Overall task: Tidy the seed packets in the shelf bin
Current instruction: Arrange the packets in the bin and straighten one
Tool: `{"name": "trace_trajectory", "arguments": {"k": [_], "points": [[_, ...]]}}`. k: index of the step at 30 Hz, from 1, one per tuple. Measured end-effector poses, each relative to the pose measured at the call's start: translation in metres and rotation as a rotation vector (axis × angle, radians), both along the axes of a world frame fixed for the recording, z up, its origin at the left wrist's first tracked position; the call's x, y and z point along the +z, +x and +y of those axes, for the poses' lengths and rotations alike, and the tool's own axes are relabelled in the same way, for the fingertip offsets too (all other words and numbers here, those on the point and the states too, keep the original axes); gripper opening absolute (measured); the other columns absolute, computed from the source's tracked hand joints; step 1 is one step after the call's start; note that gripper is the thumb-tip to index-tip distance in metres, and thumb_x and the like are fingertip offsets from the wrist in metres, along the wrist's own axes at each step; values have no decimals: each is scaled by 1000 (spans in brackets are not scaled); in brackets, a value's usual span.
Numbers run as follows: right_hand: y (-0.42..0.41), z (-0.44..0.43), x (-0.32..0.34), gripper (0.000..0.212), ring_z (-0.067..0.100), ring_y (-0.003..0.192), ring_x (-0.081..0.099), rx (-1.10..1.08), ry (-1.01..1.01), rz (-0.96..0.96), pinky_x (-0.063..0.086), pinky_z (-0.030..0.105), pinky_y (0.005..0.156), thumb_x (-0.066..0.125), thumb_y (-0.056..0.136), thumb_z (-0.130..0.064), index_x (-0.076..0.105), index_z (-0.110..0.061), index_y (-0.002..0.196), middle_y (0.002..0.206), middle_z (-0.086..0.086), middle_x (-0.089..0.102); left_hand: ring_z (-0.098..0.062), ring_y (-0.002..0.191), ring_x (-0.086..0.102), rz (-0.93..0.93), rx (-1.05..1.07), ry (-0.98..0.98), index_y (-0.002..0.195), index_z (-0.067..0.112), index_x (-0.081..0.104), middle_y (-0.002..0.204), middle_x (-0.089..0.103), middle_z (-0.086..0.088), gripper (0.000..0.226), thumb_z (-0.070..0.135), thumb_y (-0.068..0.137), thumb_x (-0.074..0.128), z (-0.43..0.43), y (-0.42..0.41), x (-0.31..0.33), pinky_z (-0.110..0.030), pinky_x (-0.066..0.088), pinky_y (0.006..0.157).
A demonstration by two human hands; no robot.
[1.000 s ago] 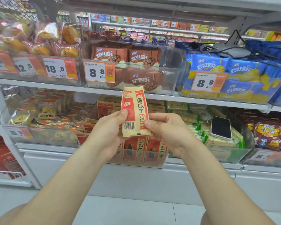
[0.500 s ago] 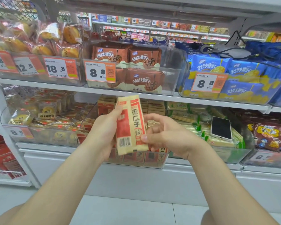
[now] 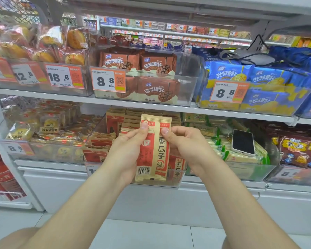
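A tan and red seed packet (image 3: 155, 150) stands upright in front of the clear shelf bin (image 3: 95, 130) on the lower shelf. My left hand (image 3: 126, 150) grips its left edge with the thumb on the front near the top. My right hand (image 3: 185, 146) pinches its right edge, thumb on the front. Inside the bin lie several more seed packets (image 3: 101, 141), some flat and askew at the left, others stacked at the back.
A phone (image 3: 243, 141) lies on green-edged packets in the bin to the right. Pastry packs (image 3: 25, 130) fill the bin to the left. The shelf above carries brown wafer bags (image 3: 142, 63), blue wafer bags (image 3: 255, 76) and price tags.
Both hands have lowered the packet from in front of the upper shelf edge toward the bin and straightened it upright. My thumbs now sit near its top.
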State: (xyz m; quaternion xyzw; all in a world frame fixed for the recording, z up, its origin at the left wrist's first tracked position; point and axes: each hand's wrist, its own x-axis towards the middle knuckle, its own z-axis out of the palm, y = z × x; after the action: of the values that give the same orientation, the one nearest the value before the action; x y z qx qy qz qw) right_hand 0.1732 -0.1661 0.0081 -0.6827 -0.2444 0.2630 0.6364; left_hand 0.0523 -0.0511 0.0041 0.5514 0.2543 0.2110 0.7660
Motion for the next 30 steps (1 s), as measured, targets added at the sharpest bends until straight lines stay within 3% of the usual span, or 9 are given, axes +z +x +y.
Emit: {"name": "trace_trajectory", "arguments": {"k": [7,12,15,17,19,21,25,29,30], "points": [[0,1,3,23,19,83,79,12,1,82,63,27,72,70,104,-27,76,-5,103,99,10,83,-31,106,80,-27,-12,-14,122,21,79,113,82,-11,35,45,107,60,3,2,-3,-61,58,103],[-4,1,6,30,17,87,79,58,-5,65,61,32,81,64,108,-32,76,-6,111,101,6,83,-29,102,81,-48,0,7,120,19,79,109,83,-10,33,38,113,53,3,0,2,-57,60,100],[-7,4,4,40,22,87,79,29,-16,-32,63,40,86,54,112,-39,77,-6,110,98,8,83,-21,93,81,-52,113,317,116,25,75,101,83,-1,27,29,116,48,2,2,0,-54,64,92],[-7,8,0,41,23,77,75,-52,-15,-196,62,50,82,54,112,-38,75,-4,101,91,10,82,-14,91,78,-106,225,603,123,26,61,102,79,3,15,20,113,52,3,3,-7,-48,64,86],[-6,12,-6,39,20,65,60,-140,19,-359,53,45,68,57,111,-35,72,-6,90,73,5,72,-5,92,70,-110,307,887,118,26,51,102,70,9,17,13,109,55,3,4,-14,-34,57,83],[-8,15,-9,37,17,61,49,-224,64,-459,44,38,65,59,110,-33,71,-9,85,64,-1,60,-2,97,61,-73,313,1079,106,24,55,102,63,12,11,17,103,62,0,5,-16,-24,47,82],[-20,16,-10,39,16,61,50,-364,93,-733,45,42,63,58,109,-30,59,-17,72,61,-4,59,-6,83,59,-52,237,1001,94,26,54,90,63,11,29,47,94,74,-2,6,-17,-23,45,72],[-25,15,-7,38,16,59,45,-425,176,-842,35,34,57,55,110,-26,50,-16,73,59,-6,49,-19,65,64,-113,165,879,89,24,58,81,70,6,27,44,98,74,-2,4,-11,-44,56,62],[-27,15,-6,38,16,58,44,-430,190,-856,33,32,56,54,109,-26,49,-16,73,59,-6,47,-23,63,65,-134,165,872,88,22,59,77,71,3,26,41,100,72,-3,3,-10,-44,57,60]]}}
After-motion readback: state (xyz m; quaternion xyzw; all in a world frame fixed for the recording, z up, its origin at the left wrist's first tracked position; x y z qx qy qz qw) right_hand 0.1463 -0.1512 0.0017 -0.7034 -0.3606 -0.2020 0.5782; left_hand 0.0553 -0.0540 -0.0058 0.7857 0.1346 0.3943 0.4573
